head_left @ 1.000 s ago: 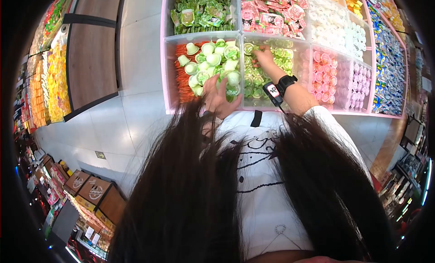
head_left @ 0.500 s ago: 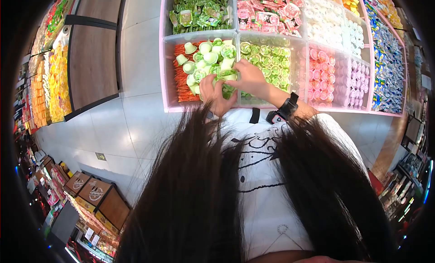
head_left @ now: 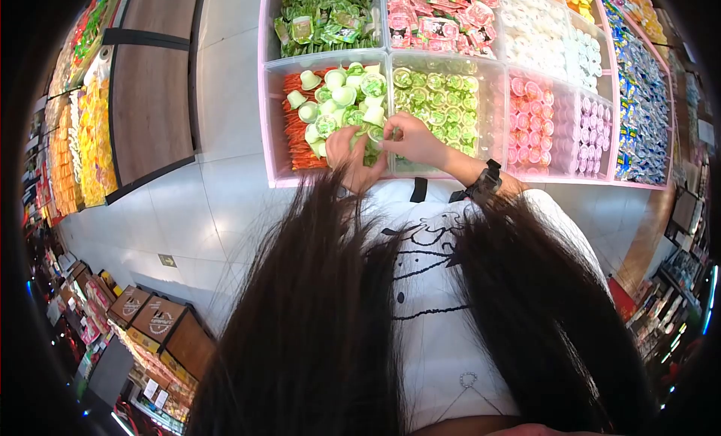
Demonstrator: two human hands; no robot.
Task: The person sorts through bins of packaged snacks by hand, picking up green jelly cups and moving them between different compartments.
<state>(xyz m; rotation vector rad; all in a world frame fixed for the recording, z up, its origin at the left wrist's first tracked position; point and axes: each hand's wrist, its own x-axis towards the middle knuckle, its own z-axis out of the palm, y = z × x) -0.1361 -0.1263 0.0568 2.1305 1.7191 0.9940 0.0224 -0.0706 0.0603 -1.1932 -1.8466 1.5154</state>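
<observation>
Pale green jelly cups [head_left: 344, 96] lie in a loose heap over red-wrapped snacks [head_left: 300, 152] in the near left compartment. At the front of this heap is my left hand [head_left: 351, 158], its fingers curled round a jelly cup [head_left: 374, 133]. My right hand [head_left: 417, 140] wears a black wrist device [head_left: 484, 182] and reaches across the divider. Its thumb and forefinger are pinched together at the edge of the same cup. Upright green jelly cups [head_left: 435, 105] stand in rows in the neighbouring compartment. My fingers partly cover the cup between them.
The pink-edged display bin [head_left: 266, 120] also holds green packets [head_left: 330, 23], pink packets [head_left: 439, 30], pink cups [head_left: 530, 124] and purple cups [head_left: 593, 139]. Blue-wrapped sweets [head_left: 642, 105] fill the right side. Brown boxes [head_left: 161, 319] stand on the lower left, near the tiled floor [head_left: 233, 135].
My right hand has drawn slightly down and its fingers have closed into a tighter pinch, with the wrist turned. My left hand stays at the heap. The view has shifted slightly.
</observation>
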